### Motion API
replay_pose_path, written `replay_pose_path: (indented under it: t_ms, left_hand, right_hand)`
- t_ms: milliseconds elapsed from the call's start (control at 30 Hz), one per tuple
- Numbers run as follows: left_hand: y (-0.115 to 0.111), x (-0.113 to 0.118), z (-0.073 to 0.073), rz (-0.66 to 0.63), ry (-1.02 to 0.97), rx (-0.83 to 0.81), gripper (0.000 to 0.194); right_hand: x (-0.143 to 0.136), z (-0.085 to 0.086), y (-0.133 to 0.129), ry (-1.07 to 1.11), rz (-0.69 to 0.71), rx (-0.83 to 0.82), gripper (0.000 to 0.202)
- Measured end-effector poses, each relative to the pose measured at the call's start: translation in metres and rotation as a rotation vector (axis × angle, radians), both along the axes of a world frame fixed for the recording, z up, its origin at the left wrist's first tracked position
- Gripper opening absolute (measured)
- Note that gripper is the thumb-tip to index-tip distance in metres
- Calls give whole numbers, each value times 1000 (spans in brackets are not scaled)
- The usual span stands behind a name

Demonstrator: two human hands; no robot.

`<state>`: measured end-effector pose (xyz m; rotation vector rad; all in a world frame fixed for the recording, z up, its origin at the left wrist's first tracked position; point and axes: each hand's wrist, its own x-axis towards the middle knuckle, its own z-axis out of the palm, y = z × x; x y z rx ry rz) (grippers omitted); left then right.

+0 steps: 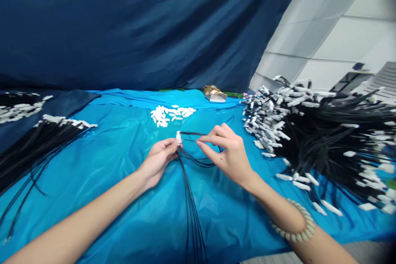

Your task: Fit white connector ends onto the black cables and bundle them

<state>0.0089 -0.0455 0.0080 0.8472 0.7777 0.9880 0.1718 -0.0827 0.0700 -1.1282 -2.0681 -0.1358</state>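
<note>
Between the thumb and fingers of my left hand [159, 159] is a white plastic connector [178, 135], held upright near the middle of the blue sheet. Thin black wires [192, 210] hang down from it toward the front edge, and others loop off to the right. My right hand [227, 150] is closed in a pinch of thumb and forefinger on one thin black wire [188, 140] that runs across to the connector. Another black wire [191, 133] leaves the connector just above it. The wire's end at the connector is too small to make out.
Loose white connectors [161, 115] lie in a pile beyond my hands. A large heap of black cables with white ends [309, 132] fills the right side. Cable bundles [40, 144] lie at left. A small open box [215, 94] stands at the back, before a dark blue curtain [123, 29].
</note>
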Motion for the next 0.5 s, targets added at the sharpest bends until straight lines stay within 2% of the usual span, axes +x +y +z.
replay_pose_path:
  t_ms: [500]
  left_hand:
    - [-1, -1, 1, -11, -4, 42, 13]
  right_hand:
    - [-1, -7, 2, -60, -8, -7, 12]
